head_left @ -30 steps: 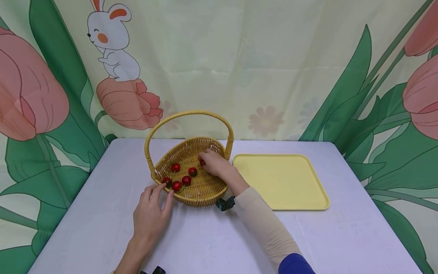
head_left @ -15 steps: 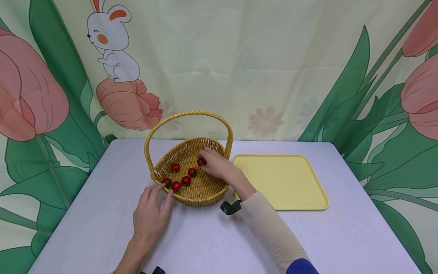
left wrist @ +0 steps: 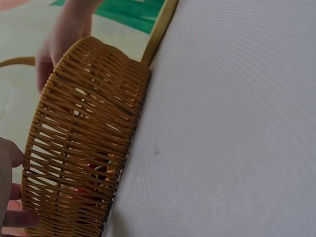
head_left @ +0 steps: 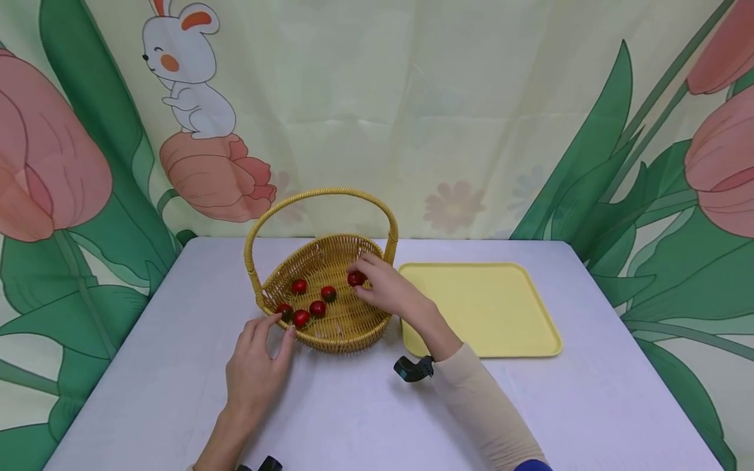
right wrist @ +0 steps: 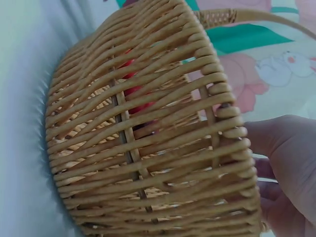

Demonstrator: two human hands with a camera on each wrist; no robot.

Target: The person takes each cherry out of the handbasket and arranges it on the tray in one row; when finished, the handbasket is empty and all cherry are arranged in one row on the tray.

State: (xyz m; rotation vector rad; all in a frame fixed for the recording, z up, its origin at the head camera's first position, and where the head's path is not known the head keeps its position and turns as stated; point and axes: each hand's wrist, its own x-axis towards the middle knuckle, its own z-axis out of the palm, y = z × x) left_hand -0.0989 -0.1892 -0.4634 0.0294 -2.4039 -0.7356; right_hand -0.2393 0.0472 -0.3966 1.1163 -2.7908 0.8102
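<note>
A woven basket [head_left: 346,341] with a tall arched handle stands at the middle of the table. Several dark red cherries [head_left: 317,309] lie on its floor, mostly at the left. Over the basket's right part, my right hand [head_left: 385,288] pinches one cherry [head_left: 356,279] between thumb and fingers. The left hand [head_left: 257,366] holds the basket's front-left rim with thumb and fingertips, close beside a cherry [head_left: 285,311]. In the left wrist view its fingers [left wrist: 22,218] touch the wicker wall. The wicker partly hides the right fingers in the right wrist view.
A shallow yellow tray [head_left: 483,311] lies right of the basket, partly behind the right forearm. White cloth [head_left: 341,412] covers the table. A printed curtain [head_left: 353,98] with tulips and a rabbit hangs behind the table's back edge.
The right hand has risen a little from the basket floor and shifted slightly right, with the cherry now plainly showing in its fingertips. The left hand has stayed at the rim.
</note>
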